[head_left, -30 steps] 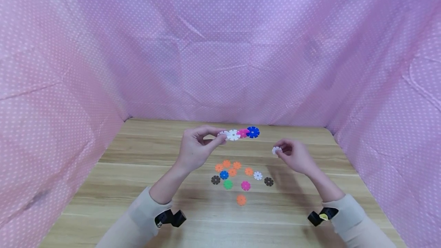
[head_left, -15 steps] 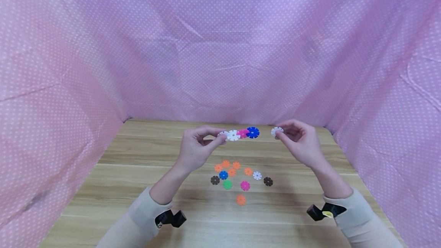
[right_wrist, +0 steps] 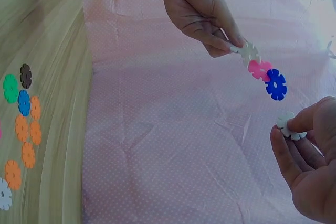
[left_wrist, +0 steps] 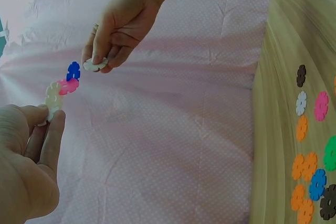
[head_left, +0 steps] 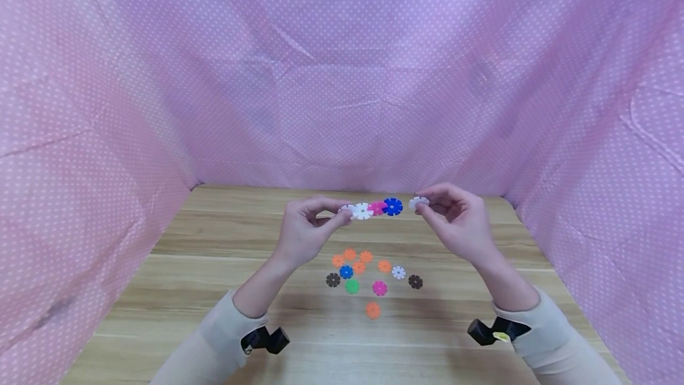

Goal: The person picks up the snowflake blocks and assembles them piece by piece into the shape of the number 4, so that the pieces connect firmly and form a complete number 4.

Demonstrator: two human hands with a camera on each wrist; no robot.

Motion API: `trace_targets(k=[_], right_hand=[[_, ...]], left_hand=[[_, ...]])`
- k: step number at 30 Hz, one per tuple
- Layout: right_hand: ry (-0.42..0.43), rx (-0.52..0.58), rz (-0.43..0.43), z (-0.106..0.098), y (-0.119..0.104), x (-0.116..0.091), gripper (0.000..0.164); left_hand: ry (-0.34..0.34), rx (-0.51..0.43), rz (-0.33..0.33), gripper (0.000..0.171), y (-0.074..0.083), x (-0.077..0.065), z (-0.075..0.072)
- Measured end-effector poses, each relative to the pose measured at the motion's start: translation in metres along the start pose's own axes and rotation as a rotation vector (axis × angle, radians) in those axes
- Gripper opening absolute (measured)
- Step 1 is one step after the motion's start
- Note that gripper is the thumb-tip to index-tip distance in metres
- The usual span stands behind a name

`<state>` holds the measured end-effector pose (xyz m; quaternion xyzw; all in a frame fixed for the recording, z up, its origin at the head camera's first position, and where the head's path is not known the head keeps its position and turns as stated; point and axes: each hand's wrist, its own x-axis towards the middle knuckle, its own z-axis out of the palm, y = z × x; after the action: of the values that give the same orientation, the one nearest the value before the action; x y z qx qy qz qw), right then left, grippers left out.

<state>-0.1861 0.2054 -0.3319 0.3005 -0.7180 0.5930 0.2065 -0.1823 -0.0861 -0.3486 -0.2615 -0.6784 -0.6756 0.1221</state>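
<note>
My left hand (head_left: 307, 230) pinches one end of a chain of notched plastic discs above the table. From that hand outward the chain runs through white discs (head_left: 363, 211), a pink disc (head_left: 377, 208) and a dark blue disc (head_left: 393, 207) at its free end. Between thumb and fingers, my right hand (head_left: 462, 221) holds a loose white disc (head_left: 419, 203). A small gap separates this disc from the blue one, as the right wrist view also shows with the blue disc (right_wrist: 275, 84) above the white disc (right_wrist: 285, 121). Fingertips hide part of both held white pieces.
On the wooden table (head_left: 214, 254) lie several loose discs: orange ones (head_left: 373, 310), a green disc (head_left: 351, 286), a pink disc (head_left: 380, 288), a blue disc (head_left: 346, 272), a white disc (head_left: 398, 273) and two dark brown discs (head_left: 415, 281). Pink dotted cloth (head_left: 342, 106) encloses the table.
My right hand has risen from lower right with the white disc, then moved left toward the blue end of the chain. The left hand has stayed nearly still.
</note>
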Motion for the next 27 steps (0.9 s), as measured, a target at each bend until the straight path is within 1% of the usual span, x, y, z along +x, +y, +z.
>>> trace_targets(k=[4,9,16,19,24,27], right_hand=[[-0.006,-0.028,-0.020,0.004,-0.002,0.000,0.022],[-0.014,0.003,-0.041,0.006,-0.005,0.000,0.022],[-0.029,-0.018,-0.025,0.009,-0.008,-0.001,0.021],[-0.032,-0.008,-0.018,0.010,-0.008,-0.001,0.020],[-0.016,0.033,-0.030,0.013,-0.006,-0.002,0.021],[-0.008,0.009,-0.025,0.013,-0.006,-0.003,0.022]], left_hand=[[-0.001,-0.009,0.003,0.014,-0.002,0.000,0.000],[-0.001,-0.012,0.012,0.013,-0.002,0.001,0.001],[-0.017,-0.023,0.002,0.014,0.000,-0.001,0.003],[-0.023,-0.031,-0.006,0.014,0.001,-0.001,0.003],[-0.018,-0.046,-0.014,0.015,0.001,-0.001,0.004],[-0.017,-0.046,-0.015,0.015,0.001,-0.001,0.004]])
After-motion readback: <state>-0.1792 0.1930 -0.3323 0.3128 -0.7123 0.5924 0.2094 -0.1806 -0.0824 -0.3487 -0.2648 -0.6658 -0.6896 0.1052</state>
